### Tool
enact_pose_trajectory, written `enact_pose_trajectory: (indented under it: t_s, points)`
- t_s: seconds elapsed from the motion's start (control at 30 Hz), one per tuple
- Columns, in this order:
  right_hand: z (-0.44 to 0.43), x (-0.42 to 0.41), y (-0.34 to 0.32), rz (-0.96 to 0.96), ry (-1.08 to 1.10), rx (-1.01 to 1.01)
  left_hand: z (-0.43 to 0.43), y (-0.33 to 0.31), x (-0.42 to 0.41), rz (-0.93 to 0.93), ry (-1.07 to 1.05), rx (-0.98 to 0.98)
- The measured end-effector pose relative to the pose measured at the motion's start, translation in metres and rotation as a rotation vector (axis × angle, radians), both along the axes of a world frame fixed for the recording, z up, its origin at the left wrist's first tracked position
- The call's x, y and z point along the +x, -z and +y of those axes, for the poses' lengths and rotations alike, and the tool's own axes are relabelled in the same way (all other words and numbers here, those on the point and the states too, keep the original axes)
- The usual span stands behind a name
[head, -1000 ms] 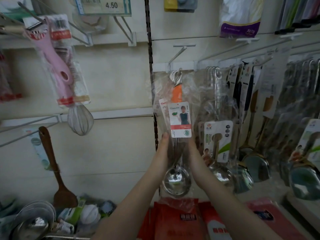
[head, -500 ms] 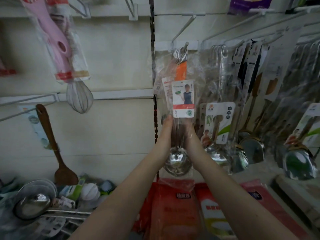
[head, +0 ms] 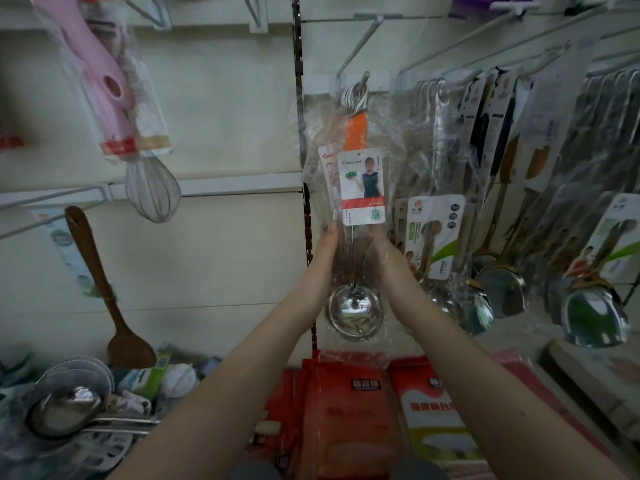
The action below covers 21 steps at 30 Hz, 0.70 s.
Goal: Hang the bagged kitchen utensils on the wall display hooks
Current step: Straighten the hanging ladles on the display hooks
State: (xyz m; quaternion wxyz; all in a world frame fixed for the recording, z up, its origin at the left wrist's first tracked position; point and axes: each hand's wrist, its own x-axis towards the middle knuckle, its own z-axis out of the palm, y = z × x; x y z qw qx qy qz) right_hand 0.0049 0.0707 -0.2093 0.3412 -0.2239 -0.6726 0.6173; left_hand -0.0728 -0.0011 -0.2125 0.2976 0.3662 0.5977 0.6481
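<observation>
Left hand (head: 323, 258) is raised against the left edge of the bagged ladle (head: 356, 315), thumb laid straight up the film. The other fingers are hidden behind the bag, so pinching or flat pressing cannot be told. Right hand (head: 389, 258) is set against the right edge at the same height and is partly veiled by plastic, so its finger posture cannot be told either. The shaft is flanked by both hands just below the label card (head: 363, 187) and above the bowl. The ladle hangs upright in front of the wall. Its orange handle (head: 358, 133) is topped by a striped end right at the tip of the white wire hook (head: 364, 77). Whether the hole is already over the wire cannot be made out. Handling is judged as follows: the steel ladle is stiff and bowl-heavy, the clear bag (head: 391, 140) is loose, crinkly and slippery, and the ladle may slide inside it. The rigid shaft or handle is best taken through the film, not the slack plastic. One ladle and its card are held in the bag. Further bagged utensils (head: 436, 233) are hung on the next hooks to the right. A pink-handled whisk (head: 152, 192) and a wooden spatula (head: 100, 271) are hung well to the left. Red packets (head: 346, 407) are stacked below. A steel ladle (head: 65, 407) lies in a heap at lower left, and no container for it can be made out.
</observation>
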Motion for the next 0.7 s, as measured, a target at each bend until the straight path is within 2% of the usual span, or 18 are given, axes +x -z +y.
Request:
enact_pose_trajectory:
  t_s: [0.13, 0.33, 0.4, 0.47, 0.57, 0.63, 0.7]
  points:
    - [0.001, 0.004, 0.014, -0.018, -0.008, 0.050, -0.010, 0.000, 0.001, 0.059, 0.003, 0.014]
    - [-0.015, 0.011, 0.018, 0.080, 0.011, -0.107, -0.006, 0.018, 0.004, 0.023, 0.022, 0.068]
    - [-0.016, 0.015, 0.020, 0.149, 0.009, -0.070, -0.002, 0.025, 0.003, 0.024, -0.077, 0.054]
    - [-0.018, 0.018, 0.022, 0.139, 0.039, 0.111, -0.003, 0.020, 0.008, 0.095, -0.296, 0.054]
    - [-0.003, 0.030, 0.025, 0.158, 0.158, 0.297, -0.010, 0.009, 0.014, 0.344, -0.737, 0.286]
    - [0.001, 0.043, 0.019, 0.202, 0.247, 0.364, -0.019, -0.002, 0.026, 0.427, -0.709, 0.512]
    - [0.004, 0.056, 0.012, 0.290, 0.321, 0.421, -0.022, -0.005, 0.041, 0.459, -0.514, 0.617]
